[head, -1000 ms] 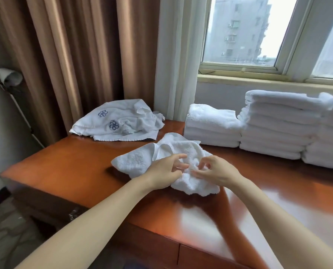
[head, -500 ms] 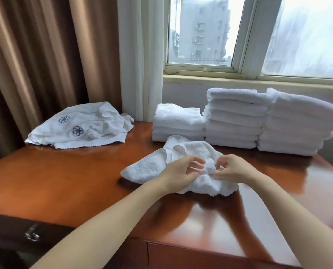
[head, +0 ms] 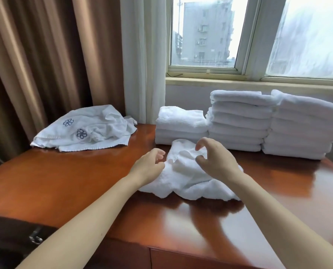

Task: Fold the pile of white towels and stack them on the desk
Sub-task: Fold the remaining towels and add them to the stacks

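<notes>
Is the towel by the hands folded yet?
Not yet. The white towel lies bunched and wrinkled on the desk, unlike the flat stacks behind it.

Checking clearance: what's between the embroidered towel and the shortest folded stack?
Head view: only bare desk between the embroidered towel and the shortest folded stack; the white curtain hangs just behind that gap.

Left hand fingers curled; right hand thumb, forefinger apart.
</notes>
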Motion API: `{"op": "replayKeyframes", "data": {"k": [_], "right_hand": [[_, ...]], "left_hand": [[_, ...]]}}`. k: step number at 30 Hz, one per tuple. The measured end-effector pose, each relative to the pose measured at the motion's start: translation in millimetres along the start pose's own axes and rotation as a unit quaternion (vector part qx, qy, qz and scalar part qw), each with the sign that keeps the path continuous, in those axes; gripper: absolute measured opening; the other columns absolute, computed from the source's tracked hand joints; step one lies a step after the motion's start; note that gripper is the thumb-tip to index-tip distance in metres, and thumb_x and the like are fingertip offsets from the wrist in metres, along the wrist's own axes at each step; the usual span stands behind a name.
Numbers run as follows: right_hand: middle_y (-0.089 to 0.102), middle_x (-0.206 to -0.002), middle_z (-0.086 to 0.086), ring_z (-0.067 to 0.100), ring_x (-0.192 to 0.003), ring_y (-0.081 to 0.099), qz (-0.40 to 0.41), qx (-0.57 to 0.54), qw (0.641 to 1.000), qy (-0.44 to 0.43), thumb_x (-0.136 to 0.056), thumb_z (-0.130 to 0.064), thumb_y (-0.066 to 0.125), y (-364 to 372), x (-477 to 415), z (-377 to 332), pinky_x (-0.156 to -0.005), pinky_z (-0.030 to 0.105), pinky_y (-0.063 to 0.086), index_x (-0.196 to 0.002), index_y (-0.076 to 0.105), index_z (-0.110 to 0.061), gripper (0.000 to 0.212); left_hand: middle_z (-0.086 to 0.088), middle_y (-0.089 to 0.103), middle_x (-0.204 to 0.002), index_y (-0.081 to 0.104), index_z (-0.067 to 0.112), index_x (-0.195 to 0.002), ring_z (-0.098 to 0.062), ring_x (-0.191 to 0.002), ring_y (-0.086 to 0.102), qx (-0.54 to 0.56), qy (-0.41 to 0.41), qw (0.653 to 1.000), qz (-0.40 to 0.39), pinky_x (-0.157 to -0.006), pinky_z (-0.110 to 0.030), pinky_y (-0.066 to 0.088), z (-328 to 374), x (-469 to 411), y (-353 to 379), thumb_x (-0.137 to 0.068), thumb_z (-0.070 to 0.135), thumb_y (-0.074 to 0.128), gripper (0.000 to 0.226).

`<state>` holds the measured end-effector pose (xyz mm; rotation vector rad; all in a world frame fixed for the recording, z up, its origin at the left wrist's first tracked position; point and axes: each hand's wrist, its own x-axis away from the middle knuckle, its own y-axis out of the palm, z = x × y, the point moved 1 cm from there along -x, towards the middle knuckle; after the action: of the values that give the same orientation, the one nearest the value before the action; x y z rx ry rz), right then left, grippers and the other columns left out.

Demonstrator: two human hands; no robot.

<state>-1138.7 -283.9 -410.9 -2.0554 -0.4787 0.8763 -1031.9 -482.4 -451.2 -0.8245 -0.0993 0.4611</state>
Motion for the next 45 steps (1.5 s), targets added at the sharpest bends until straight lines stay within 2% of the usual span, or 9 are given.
{"op": "replayKeyframes", "data": {"k": [4,12,19,23,29,36,39,42,45], "right_hand": [[0.061,-0.121,-0.015,0.008,-0.093,0.052,-0.093,-0.002,0.993,-0.069,-0.091,-0.020,0.054,32.0,-8.5,-38.6,-0.072,0.030,0.042,-0.122,0.057,-0.029,0.032],[0.059,-0.134,-0.010,0.024,-0.125,0.050,-0.212,0.068,0.974,-0.049,-0.091,-0.029,0.054,78.0,-15.5,-40.8,-0.095,0.031,0.045,-0.140,0.049,-0.034,0.050],[0.039,-0.155,-0.011,0.017,-0.141,0.034,-0.244,0.091,0.960,-0.104,-0.085,-0.015,0.054,85.2,-15.8,-49.8,-0.109,0.040,0.033,-0.144,0.046,-0.037,0.063],[0.067,-0.113,-0.005,0.018,-0.110,0.057,-0.146,0.016,0.985,-0.094,-0.089,-0.024,0.055,75.5,-15.6,-45.1,-0.090,0.036,0.046,-0.114,0.065,-0.023,0.027],[0.063,-0.085,-0.007,0.014,-0.080,0.056,-0.005,-0.163,0.986,-0.034,-0.086,-0.017,0.059,30.7,-21.1,-37.4,-0.072,0.032,0.046,-0.092,0.059,-0.018,0.006],[0.058,-0.069,-0.017,-0.001,-0.075,0.054,0.103,-0.239,0.965,-0.045,-0.077,-0.005,0.067,-32.4,-37.5,-43.8,-0.066,0.010,0.039,-0.070,0.059,-0.020,0.018],[0.060,-0.067,-0.015,-0.001,-0.072,0.055,0.112,-0.242,0.961,-0.069,-0.084,-0.008,0.069,-49.4,-43.4,-45.2,-0.067,0.014,0.041,-0.071,0.064,-0.019,0.018],[0.047,-0.064,0.007,0.014,-0.060,0.042,0.112,-0.237,0.961,-0.089,-0.092,-0.012,0.065,-61.0,-47.0,-46.0,-0.057,0.032,0.037,-0.072,0.058,0.000,0.024],[0.035,-0.055,-0.011,0.006,-0.055,0.030,0.119,-0.257,0.956,-0.082,-0.092,-0.010,0.064,-71.2,-49.0,-48.5,-0.053,0.023,0.025,-0.061,0.047,-0.010,0.036]], "left_hand": [[0.019,0.059,-0.113,0.047,0.034,-0.133,-0.008,-0.109,0.057,0.017,-0.018,0.999,-0.021,-0.096,-0.035,0.048,-9.6,6.4,-3.3,-0.087,0.032,0.051,0.046],[0.020,0.053,-0.109,0.042,0.037,-0.139,-0.004,-0.098,0.058,-0.023,-0.044,0.998,-0.039,-0.071,-0.021,0.043,-33.2,26.7,-9.0,-0.072,0.045,0.066,0.071],[0.015,0.067,-0.087,0.067,0.033,-0.083,-0.007,-0.084,0.062,-0.055,0.000,0.998,0.004,-0.076,-0.036,0.053,-34.8,31.9,-22.8,-0.079,0.040,0.070,0.009],[0.019,0.070,-0.082,0.069,0.033,-0.082,-0.001,-0.082,0.063,0.024,0.038,0.996,0.075,-0.074,-0.030,0.052,-22.3,30.0,-31.5,-0.081,0.036,0.073,0.006],[0.008,0.071,-0.085,0.071,0.019,-0.086,-0.008,-0.083,0.066,0.183,0.051,0.975,0.114,-0.074,-0.023,0.052,2.5,12.7,-47.9,-0.079,0.029,0.083,0.017],[-0.010,0.073,-0.098,0.069,0.006,-0.102,-0.016,-0.091,0.068,0.331,0.105,0.928,0.132,-0.085,-0.032,0.055,47.2,-0.6,-68.6,-0.087,0.024,0.074,0.024],[-0.013,0.073,-0.101,0.069,0.006,-0.105,-0.015,-0.092,0.067,0.341,0.137,0.918,0.149,-0.083,-0.028,0.055,69.2,-5.6,-77.2,-0.092,0.025,0.069,0.023],[-0.009,0.069,-0.095,0.067,0.002,-0.107,-0.011,-0.088,0.064,0.340,0.159,0.914,0.154,-0.077,-0.019,0.053,86.4,-9.6,-83.3,-0.095,0.023,0.065,0.024],[-0.003,0.067,-0.092,0.068,0.004,-0.104,-0.009,-0.084,0.063,0.331,0.180,0.916,0.136,-0.075,-0.022,0.052,101.2,-12.0,-87.5,-0.095,0.023,0.064,0.021]]}}
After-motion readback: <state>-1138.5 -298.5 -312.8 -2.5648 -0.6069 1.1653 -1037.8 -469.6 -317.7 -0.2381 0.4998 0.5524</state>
